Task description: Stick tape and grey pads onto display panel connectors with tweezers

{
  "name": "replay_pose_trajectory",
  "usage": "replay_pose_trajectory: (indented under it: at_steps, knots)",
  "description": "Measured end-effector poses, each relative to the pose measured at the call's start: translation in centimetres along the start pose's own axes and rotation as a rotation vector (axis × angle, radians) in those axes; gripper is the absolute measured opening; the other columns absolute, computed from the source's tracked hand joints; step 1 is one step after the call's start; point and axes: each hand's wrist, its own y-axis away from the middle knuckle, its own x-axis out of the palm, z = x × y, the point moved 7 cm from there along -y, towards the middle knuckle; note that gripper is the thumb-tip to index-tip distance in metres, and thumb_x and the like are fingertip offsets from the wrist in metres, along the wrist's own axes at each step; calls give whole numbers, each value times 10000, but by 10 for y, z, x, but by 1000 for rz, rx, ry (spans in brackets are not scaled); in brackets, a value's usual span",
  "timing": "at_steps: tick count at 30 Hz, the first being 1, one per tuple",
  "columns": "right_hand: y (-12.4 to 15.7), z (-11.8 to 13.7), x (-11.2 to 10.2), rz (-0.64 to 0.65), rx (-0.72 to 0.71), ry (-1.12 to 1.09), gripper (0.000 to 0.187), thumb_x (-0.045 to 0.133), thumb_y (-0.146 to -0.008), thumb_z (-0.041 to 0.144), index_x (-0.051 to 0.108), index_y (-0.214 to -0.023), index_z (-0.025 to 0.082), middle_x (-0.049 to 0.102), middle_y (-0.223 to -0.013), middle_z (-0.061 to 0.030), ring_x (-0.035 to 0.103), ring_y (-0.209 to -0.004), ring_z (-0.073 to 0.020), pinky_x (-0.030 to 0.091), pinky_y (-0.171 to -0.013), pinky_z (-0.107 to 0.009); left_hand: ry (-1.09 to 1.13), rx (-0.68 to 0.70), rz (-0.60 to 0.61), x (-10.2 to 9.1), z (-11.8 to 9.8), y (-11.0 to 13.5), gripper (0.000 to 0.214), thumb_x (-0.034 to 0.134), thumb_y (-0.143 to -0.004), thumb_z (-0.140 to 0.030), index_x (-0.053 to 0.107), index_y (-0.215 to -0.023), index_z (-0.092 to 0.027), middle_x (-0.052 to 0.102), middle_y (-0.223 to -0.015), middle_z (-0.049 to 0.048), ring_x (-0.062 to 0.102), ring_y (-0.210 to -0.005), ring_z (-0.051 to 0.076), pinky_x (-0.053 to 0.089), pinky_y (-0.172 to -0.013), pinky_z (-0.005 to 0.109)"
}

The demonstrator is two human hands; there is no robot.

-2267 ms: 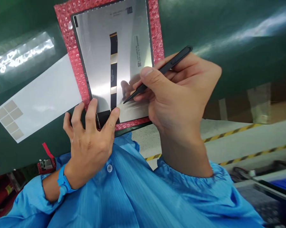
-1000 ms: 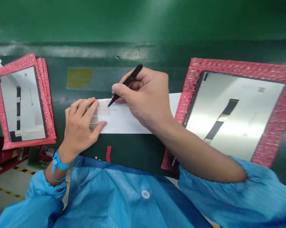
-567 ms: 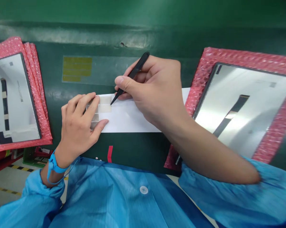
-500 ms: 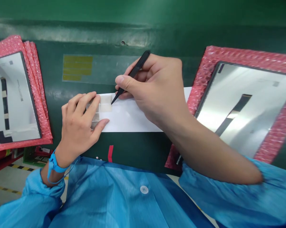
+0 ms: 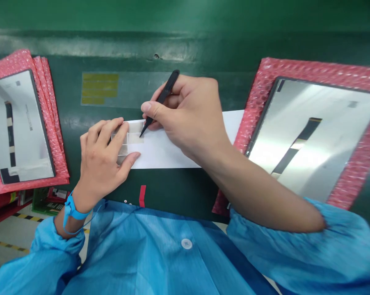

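Observation:
A white paper strip (image 5: 169,153) lies across the green mat, with rows of pale translucent film pieces (image 5: 135,128) at its left end. My left hand (image 5: 103,153) rests on that end, fingers stretched and thumb apart; part of the pieces is hidden beneath it. Black tweezers (image 5: 163,97) are pinched in my right hand (image 5: 192,116). Their tip points down at the edge of a film piece on the strip. Whether the tip grips anything is too small to tell.
At the left, a display panel (image 5: 34,123) lies on stacked pink bubble-wrap bags (image 5: 54,119). Another panel (image 5: 308,164) lies on pink bubble wrap (image 5: 259,90) at the right. Behind the strip is a clear sheet with yellow tape strips (image 5: 99,88). Red tape (image 5: 142,196) marks the front edge.
My right hand and the tweezers have shifted slightly left, bringing the tip further over the film piece. My left hand stays in place.

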Motion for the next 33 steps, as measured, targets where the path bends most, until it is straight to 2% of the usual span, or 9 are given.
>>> replay_pose_trajectory:
  at_steps: [6, 10, 13, 16, 19, 22, 28, 30, 33]
  knots:
    - [1, -6, 3, 7, 37, -153, 345, 963, -861, 384, 649, -832, 244, 714, -733, 3, 721, -629, -192, 649, -553, -300, -18, -9, -1, 0, 1, 0, 569, 700, -1006, -499, 639, -1483, -194, 636, -1538, 139, 526, -1406, 369, 394, -1122, 491]
    - [5, 5, -12, -33, 68, -226, 357, 956, -881, 366, 629, -851, 227, 720, -752, 0, 713, -606, -159, 631, -538, -251, -39, -6, -3, -1, 2, -1, 567, 695, -1002, -497, 635, -1486, -210, 629, -1547, 136, 529, -1409, 374, 405, -1117, 499]
    - [16, 20, -48, -78, 70, -213, 347, 951, -892, 368, 637, -872, 222, 729, -785, -11, 729, -635, -157, 636, -560, -237, -44, 19, -21, -5, 7, -4, 527, 699, -998, -488, 653, -1460, -239, 635, -1542, 130, 550, -1400, 389, 421, -1133, 542]
    - [39, 28, -107, -167, 51, -153, 328, 949, -891, 375, 659, -864, 223, 732, -784, -16, 725, -627, -161, 630, -539, -240, -32, 82, -81, -8, 15, -10, 489, 753, -968, -444, 695, -1414, -254, 652, -1524, 128, 592, -1377, 420, 455, -1146, 606]
    - [75, 22, -168, -279, 57, -86, 328, 970, -848, 384, 687, -836, 219, 729, -752, -23, 717, -599, -169, 602, -483, -235, -3, 175, -234, -13, 7, -11, 494, 826, -912, -369, 734, -1374, -220, 682, -1483, 144, 657, -1315, 449, 517, -1116, 649]
    - [112, 5, -205, -368, 119, -56, 330, 993, -794, 383, 714, -821, 209, 735, -727, -32, 702, -554, -169, 588, -445, -235, 80, 204, -361, -16, -33, -4, 439, 845, -890, -254, 762, -1318, -197, 728, -1400, 155, 698, -1264, 428, 560, -1084, 635]
    - [148, -15, -209, -453, 198, -54, 307, 980, -780, 365, 718, -802, 208, 749, -704, -42, 742, -596, -192, 581, -440, -216, 409, 373, -171, 24, -164, 6, 315, 792, -921, -95, 752, -1233, -102, 749, -1243, 190, 691, -1155, 342, 608, -969, 528]
    - [150, -17, -206, -456, 195, -56, 322, 985, -784, 372, 711, -807, 204, 748, -708, -42, 746, -613, -191, 577, -441, -207, 404, 394, -164, 38, -183, 7, 311, 785, -928, -98, 748, -1235, -71, 744, -1226, 206, 671, -1140, 357, 602, -931, 530]
    - [150, -18, -206, -444, 189, -42, 307, 967, -817, 367, 708, -818, 203, 757, -744, -39, 744, -626, -178, 594, -464, -207, 296, 411, -163, 51, -190, 5, 332, 786, -923, -102, 745, -1248, -46, 745, -1210, 216, 665, -1125, 374, 590, -893, 528]
